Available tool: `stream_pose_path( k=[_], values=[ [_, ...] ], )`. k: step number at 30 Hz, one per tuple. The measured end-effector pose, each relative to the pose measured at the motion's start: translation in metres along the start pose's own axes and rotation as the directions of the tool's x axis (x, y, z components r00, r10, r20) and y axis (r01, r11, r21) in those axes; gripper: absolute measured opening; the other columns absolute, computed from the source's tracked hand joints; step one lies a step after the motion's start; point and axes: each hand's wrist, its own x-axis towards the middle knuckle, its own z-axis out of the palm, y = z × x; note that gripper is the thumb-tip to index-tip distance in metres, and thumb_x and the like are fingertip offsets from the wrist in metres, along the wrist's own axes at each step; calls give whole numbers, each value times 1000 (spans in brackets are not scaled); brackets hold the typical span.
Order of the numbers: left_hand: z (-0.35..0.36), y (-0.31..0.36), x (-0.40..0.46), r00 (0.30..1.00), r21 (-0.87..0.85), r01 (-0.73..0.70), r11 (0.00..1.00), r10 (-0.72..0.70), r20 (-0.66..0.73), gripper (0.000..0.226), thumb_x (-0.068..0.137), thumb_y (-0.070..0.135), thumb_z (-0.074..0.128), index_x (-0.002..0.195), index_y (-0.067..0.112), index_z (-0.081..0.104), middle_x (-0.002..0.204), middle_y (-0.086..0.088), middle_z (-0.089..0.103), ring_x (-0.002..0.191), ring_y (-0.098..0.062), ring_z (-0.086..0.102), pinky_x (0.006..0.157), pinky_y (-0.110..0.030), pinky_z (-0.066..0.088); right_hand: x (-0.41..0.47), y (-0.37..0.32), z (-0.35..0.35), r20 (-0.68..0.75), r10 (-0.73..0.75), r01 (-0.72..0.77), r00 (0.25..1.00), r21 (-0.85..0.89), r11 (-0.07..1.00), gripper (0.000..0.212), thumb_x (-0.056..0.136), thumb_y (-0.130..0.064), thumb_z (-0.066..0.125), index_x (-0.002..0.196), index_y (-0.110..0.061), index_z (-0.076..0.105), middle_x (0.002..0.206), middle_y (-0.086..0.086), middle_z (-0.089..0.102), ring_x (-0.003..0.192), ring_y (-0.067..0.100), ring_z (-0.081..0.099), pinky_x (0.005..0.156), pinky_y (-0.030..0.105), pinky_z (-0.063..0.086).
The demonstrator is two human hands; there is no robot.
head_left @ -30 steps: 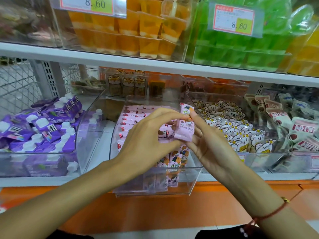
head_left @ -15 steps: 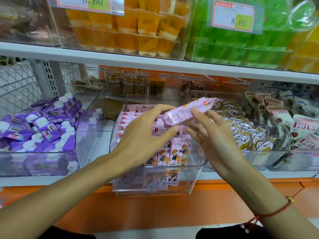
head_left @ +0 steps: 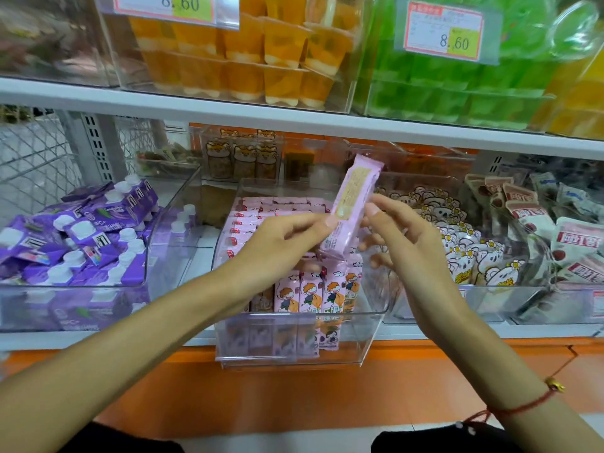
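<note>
Watching from my end, I see two bare forearms, each ending in a bare hand. The left hand (head_left: pixel 277 246) and the right hand (head_left: pixel 415 253) both have short, plain nails. The right wrist wears a thin red string bracelet (head_left: pixel 529 402) with one small gold bead (head_left: pixel 554 384) on its outer side. The cord's knot sits towards the inner side, where loose ends trail off with a few tiny white beads (head_left: pixel 464 427). Along the bottom edge I can make out black clothing (head_left: pixel 438 439) under both arms; its cut I cannot tell.
</note>
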Motion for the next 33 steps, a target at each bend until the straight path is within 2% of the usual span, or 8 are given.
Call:
stream_pose_path(
  k=[4,10,13,16,18,22,27,33],
  values=[
    [0,0,-2,972,-204,197,959,-165,167,28,74,50,60,90,35,77,99,4,75,90,-9,71,66,-16,55,1,4,-2,-7,22,-22,1000,12,1000,21,89,-27,63,107,-16,65,69,-4,63,56,7,56,46,16,41],
    [0,-2,1,972,-226,205,953,-170,162,22,92,36,54,102,29,72,103,5,74,92,-11,71,69,-17,55,1,2,-2,0,14,-14,1000,11,1000,28,87,-28,65,111,-13,62,71,-4,64,57,9,56,47,16,42],
    [0,-2,0,997,84,-71,994,73,-23,21,92,29,59,112,32,65,108,12,71,101,-5,65,81,-16,52,-2,-3,-2,13,-16,16,1000,-25,1000,34,79,-44,64,102,-19,64,74,-7,66,66,11,60,54,17,47],
    [0,-1,-6,884,598,-300,744,453,-120,29,81,29,73,109,32,63,107,19,63,99,-2,54,85,-16,41,-5,-7,1,11,-69,70,998,-69,995,42,76,-49,64,96,-12,66,80,0,69,72,8,64,60,14,48],
    [1,-1,-8,850,677,-341,652,522,-75,31,77,37,76,105,33,62,104,21,59,97,-3,50,84,-20,39,-5,-7,1,-16,-99,98,995,-88,991,33,81,-38,67,92,-7,67,80,0,72,69,4,66,58,13,48],
    [5,-5,-6,969,452,-200,869,244,-42,45,79,70,47,113,42,53,116,24,55,107,3,52,92,-24,43,0,-9,-9,43,-58,59,997,-30,998,7,84,-14,69,90,-12,67,75,-2,72,68,7,68,57,16,52],
    [8,-10,-2,994,202,-111,973,114,-3,38,79,59,55,107,35,60,98,12,68,91,-10,64,84,-32,53,5,-12,-25,126,-22,20,992,16,1000,55,64,-21,76,114,-12,57,97,5,70,85,15,71,78,23,56],
    [0,-26,-5,970,627,-244,740,196,145,50,88,46,61,134,40,43,132,24,48,118,4,45,97,-28,43,5,-22,-55,101,-128,149,987,-240,959,37,73,-19,73,106,-23,58,80,-17,64,67,1,66,67,15,51]
  ],
)
